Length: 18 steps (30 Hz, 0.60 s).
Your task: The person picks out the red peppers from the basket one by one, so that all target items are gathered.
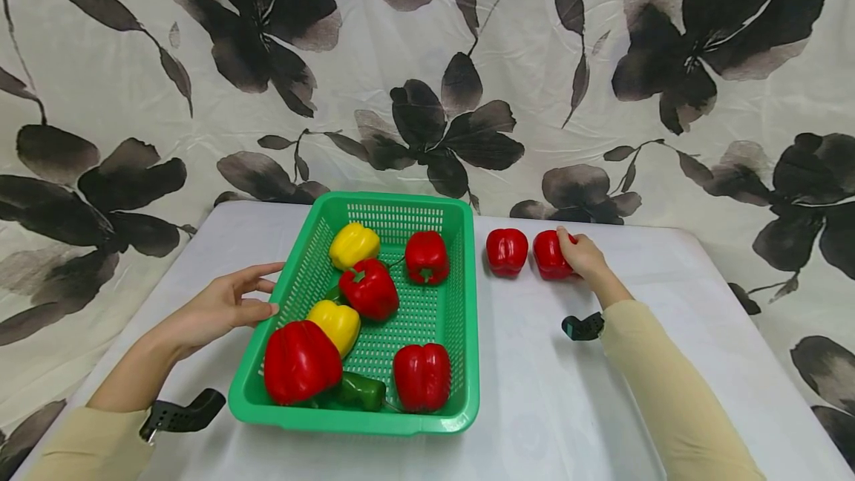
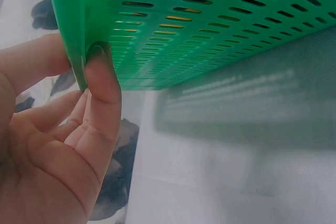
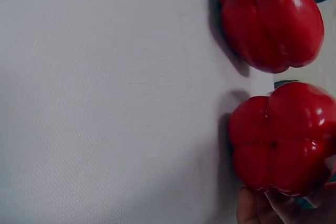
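My left hand [image 1: 207,314] pinches the left rim of a green plastic basket [image 1: 471,332]; in the left wrist view, fingers and thumb lie on both sides of the rim [image 2: 71,30]. On the right of the table, my right hand [image 1: 588,260] grips a red bell pepper [image 1: 549,255], seen from its lobed end in the right wrist view [image 3: 278,140]. Just left of it lies another red bell pepper [image 1: 507,252], untouched. Inside the basket are several red bell peppers [image 1: 302,362], two yellow bell peppers [image 1: 354,245] and a green pepper [image 1: 361,390], partly hidden.
The white table [image 1: 534,392] carries the basket left of centre. A cloth with dark flowers [image 1: 427,132] hangs behind the table's far edge. Each wrist wears a black strap device, the left one [image 1: 183,414] beside the basket's near-left corner.
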Motion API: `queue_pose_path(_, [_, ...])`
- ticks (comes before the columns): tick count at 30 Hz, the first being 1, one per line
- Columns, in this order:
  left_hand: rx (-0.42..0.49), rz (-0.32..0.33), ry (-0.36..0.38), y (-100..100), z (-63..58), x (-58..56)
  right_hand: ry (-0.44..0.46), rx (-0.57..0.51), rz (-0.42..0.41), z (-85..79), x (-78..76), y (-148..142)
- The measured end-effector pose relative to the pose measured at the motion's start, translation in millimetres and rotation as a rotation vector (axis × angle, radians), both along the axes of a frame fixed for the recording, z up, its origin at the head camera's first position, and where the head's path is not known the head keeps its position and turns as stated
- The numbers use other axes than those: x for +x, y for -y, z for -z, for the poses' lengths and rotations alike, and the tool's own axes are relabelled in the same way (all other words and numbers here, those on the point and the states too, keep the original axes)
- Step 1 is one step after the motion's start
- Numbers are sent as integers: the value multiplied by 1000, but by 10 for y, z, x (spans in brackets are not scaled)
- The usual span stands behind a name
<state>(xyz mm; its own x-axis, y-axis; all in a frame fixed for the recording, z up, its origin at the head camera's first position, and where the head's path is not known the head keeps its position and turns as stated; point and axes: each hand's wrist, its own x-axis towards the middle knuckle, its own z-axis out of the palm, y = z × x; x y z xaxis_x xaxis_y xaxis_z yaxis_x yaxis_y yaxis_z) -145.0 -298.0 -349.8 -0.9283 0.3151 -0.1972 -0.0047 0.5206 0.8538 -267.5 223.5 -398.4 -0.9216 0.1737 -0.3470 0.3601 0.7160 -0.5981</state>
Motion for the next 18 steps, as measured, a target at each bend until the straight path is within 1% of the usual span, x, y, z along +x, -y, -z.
queue_pose_path(3, [-1,3,-1,-1,8,-2,-19,7,10,7,10,1])
queue_pose_path(7, [1,3,1,3,5,0,-21,-30,19,11,31,-6])
queue_pose_path(10, [3,8,-4,8,-7,6,-18,-64,13,4,46,-13])
queue_pose_path(18, [-7,3,6,0,-4,-4,-1,-100,-9,-39,82,-28])
